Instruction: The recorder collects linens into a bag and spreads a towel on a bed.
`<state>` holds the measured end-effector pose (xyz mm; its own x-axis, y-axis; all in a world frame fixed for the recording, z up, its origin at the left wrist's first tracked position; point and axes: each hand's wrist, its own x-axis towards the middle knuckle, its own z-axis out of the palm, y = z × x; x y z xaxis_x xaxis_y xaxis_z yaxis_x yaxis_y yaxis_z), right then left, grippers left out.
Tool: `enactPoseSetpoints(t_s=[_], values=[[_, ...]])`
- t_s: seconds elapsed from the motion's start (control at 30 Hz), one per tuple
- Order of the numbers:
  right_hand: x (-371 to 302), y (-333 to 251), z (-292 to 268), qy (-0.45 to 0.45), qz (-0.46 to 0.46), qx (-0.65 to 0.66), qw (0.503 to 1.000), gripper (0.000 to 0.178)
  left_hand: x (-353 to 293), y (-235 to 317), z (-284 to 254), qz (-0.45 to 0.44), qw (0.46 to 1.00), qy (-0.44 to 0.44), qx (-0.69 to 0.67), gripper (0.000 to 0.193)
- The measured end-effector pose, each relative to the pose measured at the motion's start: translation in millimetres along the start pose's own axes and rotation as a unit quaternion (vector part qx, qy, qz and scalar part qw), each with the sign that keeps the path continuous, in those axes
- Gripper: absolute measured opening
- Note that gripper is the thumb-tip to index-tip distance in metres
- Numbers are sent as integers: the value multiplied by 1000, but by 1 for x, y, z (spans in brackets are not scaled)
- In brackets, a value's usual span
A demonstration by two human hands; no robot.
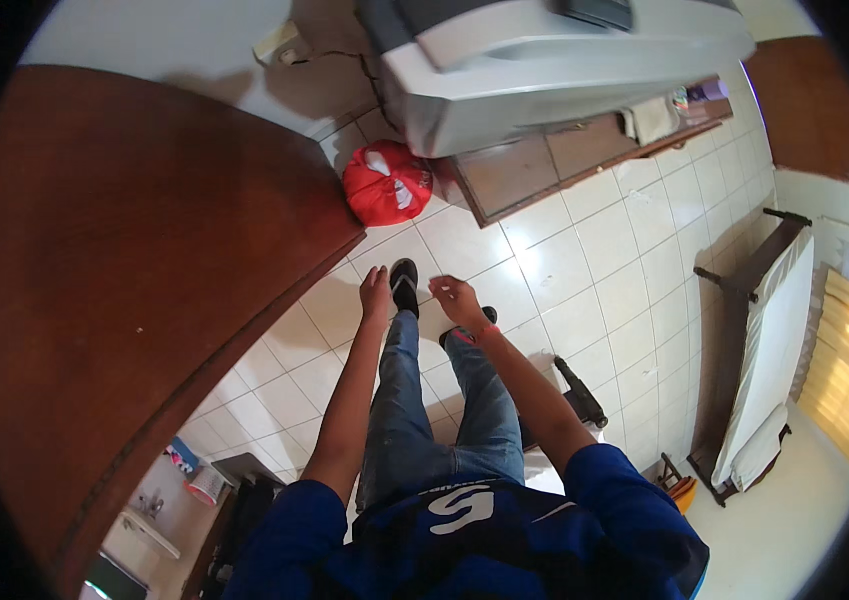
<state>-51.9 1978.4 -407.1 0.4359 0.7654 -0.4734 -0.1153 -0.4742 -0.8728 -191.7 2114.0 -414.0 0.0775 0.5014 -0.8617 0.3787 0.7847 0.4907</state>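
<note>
white tiles (594, 250) open below, brown panel (164, 270) edge leftward, left fingers (382, 276) parted, right fingers (443, 285) loosely curled

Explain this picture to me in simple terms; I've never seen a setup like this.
There's no machine at work here, just a person's two bare hands. The single picture comes from a wide fisheye camera worn on the person's head, looking down, which is why straight edges bend and the corners go dark.

The left hand and right hand are out in front of the body, apart, and nothing shows in either. Below them is a pale tiled floor. On it, ahead, sits a red bundle, beside a low wooden cabinet with a large silver-grey appliance above it. A big brown wooden panel fills the left; a bed stands to the right.
</note>
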Motion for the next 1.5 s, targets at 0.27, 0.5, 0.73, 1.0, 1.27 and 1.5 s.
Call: enactPoseSetpoints(t_s=[0.27,0.5,0.73,1.0,1.27,1.5], values=[[-205,66,-117,103,114,-53,987,25,-60,-17,57,13,989,-122,84,48],[-391,109,-211,210,181,-25,961,39,-131,-36,87,66,943,-225,239,48],[-471,87,-361,594,37,161,787,34,-178,-56,130,60,864,-231,444,35],[-543,52,-502,738,-57,228,632,66,-312,-56,474,159,767,-422,457,62],[-595,91,-491,791,103,299,524,71,-663,-199,884,256,364,-813,375,57],[-725,143,-598,845,118,247,459,72,-858,-367,975,213,184,-894,348,67]])
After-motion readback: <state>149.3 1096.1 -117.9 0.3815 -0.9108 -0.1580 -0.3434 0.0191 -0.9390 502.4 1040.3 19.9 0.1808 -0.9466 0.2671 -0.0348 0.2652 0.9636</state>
